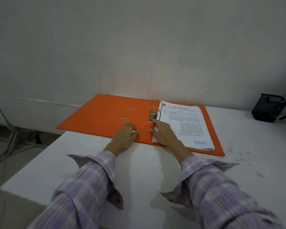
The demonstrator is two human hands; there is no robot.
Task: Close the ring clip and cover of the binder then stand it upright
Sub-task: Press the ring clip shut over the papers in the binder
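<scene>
An orange binder [102, 114] lies open and flat on the white table [139, 171], its cover spread to the left. A stack of printed papers [186, 124] rests on its right half. The metal ring clip [153, 111] stands at the spine with two arches and a lever. My left hand [125, 137] lies flat on the spine area near the binder's front edge, fingers apart. My right hand [163, 133] rests on the papers' left edge, its fingertips touching the base of the ring clip's lever. Whether the rings meet at the top I cannot tell.
A black mesh holder [269, 108] stands at the table's far right by the wall. A grey wall runs close behind the binder. The table's left edge drops off beside metal frame legs [15, 138] on the floor.
</scene>
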